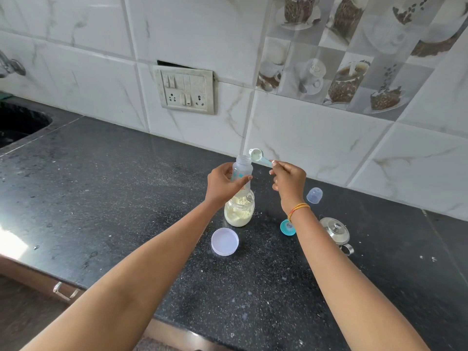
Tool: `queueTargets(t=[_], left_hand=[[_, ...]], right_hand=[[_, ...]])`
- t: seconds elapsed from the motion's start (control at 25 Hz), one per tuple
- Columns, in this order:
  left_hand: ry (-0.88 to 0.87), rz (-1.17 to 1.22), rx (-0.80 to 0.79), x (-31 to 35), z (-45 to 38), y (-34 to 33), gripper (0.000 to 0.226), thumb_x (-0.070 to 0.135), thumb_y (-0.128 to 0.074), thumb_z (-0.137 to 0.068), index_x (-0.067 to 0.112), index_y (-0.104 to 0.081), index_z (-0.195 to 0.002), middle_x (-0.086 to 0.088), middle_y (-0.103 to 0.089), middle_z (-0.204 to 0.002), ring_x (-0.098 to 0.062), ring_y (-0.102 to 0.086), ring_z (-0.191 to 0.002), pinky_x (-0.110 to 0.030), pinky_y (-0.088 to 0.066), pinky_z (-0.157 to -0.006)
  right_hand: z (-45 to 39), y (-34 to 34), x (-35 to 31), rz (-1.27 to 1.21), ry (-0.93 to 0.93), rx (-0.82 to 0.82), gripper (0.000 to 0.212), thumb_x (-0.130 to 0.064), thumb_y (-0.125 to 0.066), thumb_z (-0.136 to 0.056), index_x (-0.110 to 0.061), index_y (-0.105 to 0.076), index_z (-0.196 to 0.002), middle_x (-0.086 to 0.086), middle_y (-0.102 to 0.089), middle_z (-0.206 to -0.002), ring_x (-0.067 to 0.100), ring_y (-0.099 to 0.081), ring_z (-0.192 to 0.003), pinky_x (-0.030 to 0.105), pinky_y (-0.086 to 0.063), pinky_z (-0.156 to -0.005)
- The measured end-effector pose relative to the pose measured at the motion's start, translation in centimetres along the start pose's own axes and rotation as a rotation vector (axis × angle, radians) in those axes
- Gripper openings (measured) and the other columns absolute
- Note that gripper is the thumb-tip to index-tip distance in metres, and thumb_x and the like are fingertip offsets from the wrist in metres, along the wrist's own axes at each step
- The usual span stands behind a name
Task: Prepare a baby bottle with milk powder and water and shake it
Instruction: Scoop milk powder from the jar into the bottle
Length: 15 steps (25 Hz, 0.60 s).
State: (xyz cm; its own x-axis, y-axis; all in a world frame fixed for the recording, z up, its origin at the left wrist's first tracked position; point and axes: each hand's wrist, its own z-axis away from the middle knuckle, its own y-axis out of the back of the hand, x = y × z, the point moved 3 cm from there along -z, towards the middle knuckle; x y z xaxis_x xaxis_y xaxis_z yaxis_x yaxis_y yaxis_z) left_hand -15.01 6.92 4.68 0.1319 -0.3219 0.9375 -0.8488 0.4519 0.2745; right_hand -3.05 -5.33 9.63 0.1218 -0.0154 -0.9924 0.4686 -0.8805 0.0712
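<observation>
Scoop [255, 155] sat tilted at bottle [242, 171] mouth, pinched in my right hand [288, 182]; left hand [222, 184] gripped bottle above jar [239, 211]. Narrow neck: powder likely to spill onto counter [126, 198].

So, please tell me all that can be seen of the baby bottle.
The bottle is clear, plastic-looking, with teal marks and a small orange label on its side. Its threaded mouth is open, with no teat or cap on it. It stands roughly upright, held off the counter by the left hand, which wraps its middle, above the open powder jar. The scoop in the right hand is tipped beside its mouth. Whether powder is inside cannot be told.
</observation>
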Motion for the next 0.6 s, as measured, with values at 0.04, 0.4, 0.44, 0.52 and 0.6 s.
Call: queueTargets(t=[0.04, 0.4, 0.44, 0.52, 0.6], left_hand=[[-0.002, 0.005, 0.014, 0.0, 0.0, 0.3, 0.039, 0.044, -0.083, -0.069, 0.02, -0.071, -0.097, 0.006, -0.074, -0.09, -0.013, -0.069, -0.089, -0.036, -0.057, -0.084], [0.032, 0.018, 0.096, -1.8, 1.4, 3.4, 0.042, 0.043, -0.078, -0.07, 0.019, -0.069, -0.104, 0.006, -0.072, -0.097, -0.014, -0.066, -0.096, -0.036, -0.055, -0.087], [0.043, 0.014, 0.098, -2.3, 1.6, 3.6, 0.044, 0.043, -0.078, -0.07, 0.018, -0.069, -0.105, 0.005, -0.072, -0.098, -0.014, -0.066, -0.097, -0.036, -0.055, -0.088], [0.08, 0.01, 0.096, -3.2, 2.0, 3.9, 0.043, 0.04, -0.08, -0.072, 0.017, -0.068, -0.107, 0.006, -0.071, -0.101, -0.015, -0.066, -0.099, -0.038, -0.055, -0.089], [0.117, 0.003, 0.081, -4.2, 2.4, 4.1, 0.039, 0.033, -0.081, -0.075, 0.017, -0.067, -0.108, 0.006, -0.069, -0.101, -0.016, -0.064, -0.101, -0.039, -0.054, -0.091]], right_hand=[[0.1, 0.0, 0.2, -0.09, -0.114, 0.0, 0.014, -0.009, -0.059, -0.092, -0.004, -0.07, -0.098, 0.003, -0.059, -0.066, 0.009, -0.04, -0.046, 0.018, -0.035, -0.041], [1.1, -1.1, 4.3, 0.195, -0.354, -0.094, 0.013, -0.008, -0.062, -0.087, 0.003, -0.071, -0.087, 0.006, -0.057, -0.061, 0.013, -0.037, -0.044, 0.019, -0.029, -0.034], [1.2, -1.4, 4.6, 0.279, -0.336, -0.1, 0.014, -0.009, -0.063, -0.086, 0.002, -0.072, -0.086, 0.006, -0.06, -0.061, 0.014, -0.04, -0.043, 0.02, -0.033, -0.036], [1.4, -2.1, 5.2, 0.419, -0.288, -0.117, 0.016, -0.011, -0.063, -0.085, 0.0, -0.075, -0.084, 0.007, -0.066, -0.065, 0.015, -0.047, -0.045, 0.025, -0.041, -0.045], [1.7, -2.8, 5.5, 0.522, -0.238, -0.147, 0.019, -0.012, -0.062, -0.085, 0.002, -0.074, -0.079, 0.013, -0.071, -0.073, 0.018, -0.052, -0.051, 0.031, -0.049, -0.057]])
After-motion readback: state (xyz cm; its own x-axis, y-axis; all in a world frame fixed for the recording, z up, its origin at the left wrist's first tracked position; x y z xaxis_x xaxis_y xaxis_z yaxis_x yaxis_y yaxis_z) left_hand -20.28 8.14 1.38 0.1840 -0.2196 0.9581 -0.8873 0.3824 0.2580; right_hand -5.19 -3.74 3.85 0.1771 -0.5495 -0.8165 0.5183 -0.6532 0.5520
